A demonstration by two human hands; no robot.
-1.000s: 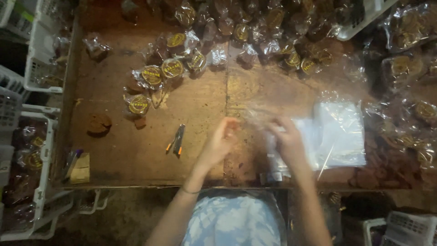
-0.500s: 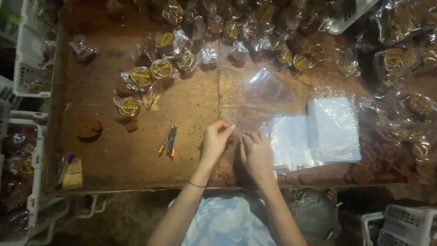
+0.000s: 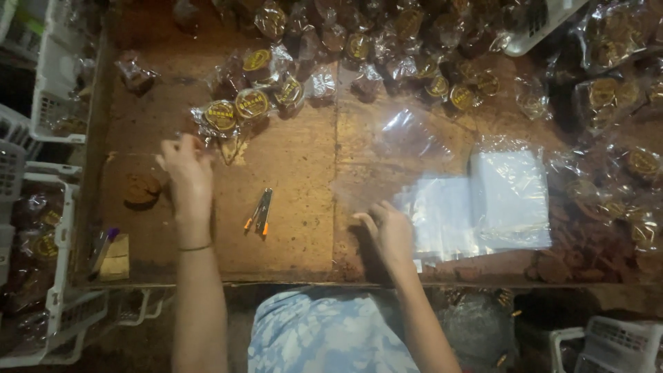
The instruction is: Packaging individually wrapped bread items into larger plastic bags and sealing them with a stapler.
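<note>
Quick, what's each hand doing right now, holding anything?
Left hand: fingers spread, holding nothing, beside the wrapped cakes.
Right hand: resting on a clear bag; grip cannot be told.

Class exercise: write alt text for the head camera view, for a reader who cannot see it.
Seen from above, a person's left hand reaches toward wrapped round cakes on a wooden table, while the right hand rests on a clear plastic bag beside a stack of bags. Small pliers lie between the hands.

Clear wrapped packets with round yellow labels crowd the table's far edge and right side. Stack of flat empty clear bags lies right of centre, one loose bag just beyond.
</note>
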